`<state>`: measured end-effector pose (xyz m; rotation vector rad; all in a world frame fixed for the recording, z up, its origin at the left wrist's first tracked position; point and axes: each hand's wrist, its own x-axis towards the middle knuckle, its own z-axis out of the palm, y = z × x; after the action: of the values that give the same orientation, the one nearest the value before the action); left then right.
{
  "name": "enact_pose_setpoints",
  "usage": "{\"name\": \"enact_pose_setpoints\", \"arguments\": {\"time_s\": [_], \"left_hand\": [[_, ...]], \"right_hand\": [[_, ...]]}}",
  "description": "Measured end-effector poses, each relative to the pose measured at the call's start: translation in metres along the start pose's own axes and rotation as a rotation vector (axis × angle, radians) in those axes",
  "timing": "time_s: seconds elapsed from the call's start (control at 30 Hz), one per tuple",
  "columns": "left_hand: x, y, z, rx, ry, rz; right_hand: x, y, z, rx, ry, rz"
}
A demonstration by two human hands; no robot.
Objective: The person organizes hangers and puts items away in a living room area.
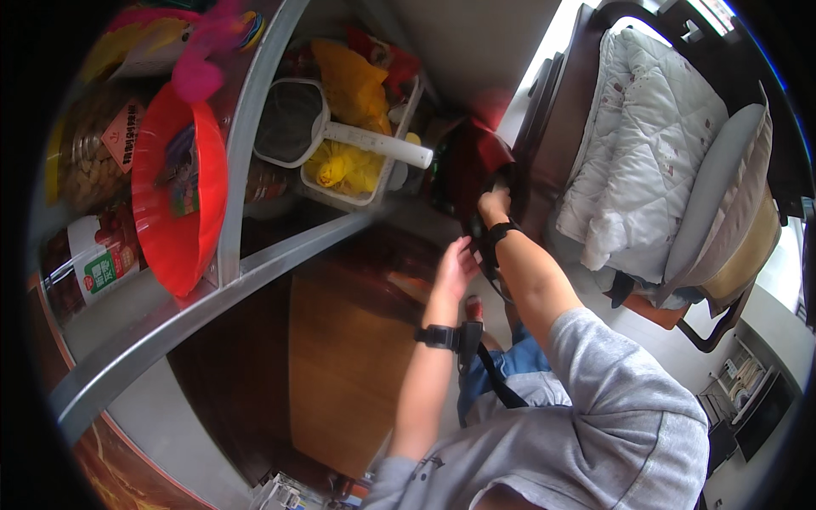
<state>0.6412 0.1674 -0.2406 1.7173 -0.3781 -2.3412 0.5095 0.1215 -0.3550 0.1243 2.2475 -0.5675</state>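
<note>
My right hand (495, 203) reaches forward, its fingers closed at the opening of a dark red bag or container (478, 156); what it grips there is partly hidden. Lower and to the left, my left hand (456, 264) is raised with its fingers apart and nothing visible in it. Black straps circle both wrists. Left of the dark red thing, a white-handled electric swatter (376, 145) lies across a white plastic basket (344, 202), which holds yellow plastic bags (354, 83).
Metal shelf edges (280, 252) run close on the left. A red scalloped plastic tray (213, 217) and plastic jars of food (95, 153) stand on the shelf. On the right, a folded white quilt (656, 140) and cushions (720, 191) are piled on a dark wooden chair (704, 347).
</note>
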Motion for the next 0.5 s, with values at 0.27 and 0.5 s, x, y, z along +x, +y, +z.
{"name": "enact_pose_setpoints", "arguments": {"time_s": [0.27,0.5], "left_hand": [[0.001,0.006,-0.014,-0.067,-0.024,0.051],[-0.014,-0.004,-0.021,-0.122,0.042,0.048]], "right_hand": [[0.033,0.004,0.002,-0.094,-0.064,-0.002],[0.034,0.041,0.010,-0.164,-0.069,-0.160]]}}
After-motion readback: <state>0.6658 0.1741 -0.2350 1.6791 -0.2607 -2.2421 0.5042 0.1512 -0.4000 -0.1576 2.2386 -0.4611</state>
